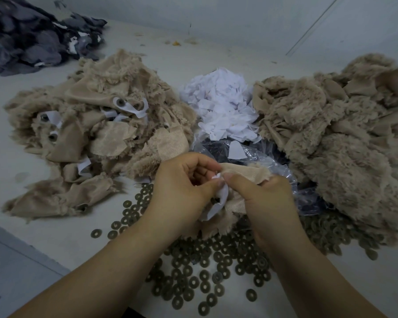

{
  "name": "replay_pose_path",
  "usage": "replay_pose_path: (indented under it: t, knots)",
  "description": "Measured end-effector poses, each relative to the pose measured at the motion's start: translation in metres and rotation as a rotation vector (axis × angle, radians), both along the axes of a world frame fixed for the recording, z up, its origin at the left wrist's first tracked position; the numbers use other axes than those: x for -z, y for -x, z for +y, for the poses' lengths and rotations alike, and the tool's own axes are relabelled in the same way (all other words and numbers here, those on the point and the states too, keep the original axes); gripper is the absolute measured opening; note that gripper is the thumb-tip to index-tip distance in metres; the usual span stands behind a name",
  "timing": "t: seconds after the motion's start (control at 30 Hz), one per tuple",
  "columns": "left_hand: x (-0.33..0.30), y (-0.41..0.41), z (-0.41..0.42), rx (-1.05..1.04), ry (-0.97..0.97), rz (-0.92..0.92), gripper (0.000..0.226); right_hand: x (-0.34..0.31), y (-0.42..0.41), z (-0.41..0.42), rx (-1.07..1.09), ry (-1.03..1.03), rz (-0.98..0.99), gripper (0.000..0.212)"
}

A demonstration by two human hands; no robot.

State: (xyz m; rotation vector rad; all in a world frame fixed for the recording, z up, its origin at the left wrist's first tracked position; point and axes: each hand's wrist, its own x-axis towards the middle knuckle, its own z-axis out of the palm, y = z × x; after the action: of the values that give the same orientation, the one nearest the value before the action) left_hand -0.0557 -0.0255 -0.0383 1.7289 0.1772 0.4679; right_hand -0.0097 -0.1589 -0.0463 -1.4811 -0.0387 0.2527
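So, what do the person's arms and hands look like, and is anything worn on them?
Both hands are bare: the left hand and the right hand show no gloves, rings or wrist straps. The left forearm and right forearm are bare too; no sleeve enters the picture.

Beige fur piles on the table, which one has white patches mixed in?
The left beige pile: white strips and round grey discs show among its pieces. The right beige pile is plain fur and backing, showing no white.
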Motion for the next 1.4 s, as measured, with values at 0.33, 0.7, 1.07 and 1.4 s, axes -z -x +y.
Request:
replay_pose_path:
  t: [0.33, 0.7, 1.07, 1.4]
  knots:
    - [0.000, 0.001, -0.001, -0.052, -0.280, -0.070, 0.038, -0.001, -0.002, -0.001, -0.032, 0.007, 0.026, 0.009]
    - [-0.004, 0.000, 0.005, 0.066, 0.184, 0.039, 0.020, -0.001, 0.000, -0.002, -0.002, 0.070, -0.098, 0.007]
    - [0.001, -0.003, -0.001, -0.011, 0.228, -0.004, 0.024, -0.003, 0.002, -0.002, 0.041, 0.125, -0.177, 0.011]
    - [0.007, -0.001, -0.008, -0.053, -0.201, -0.158, 0.022, -0.001, 0.007, 0.001, 0.039, 0.279, -0.302, 0.016]
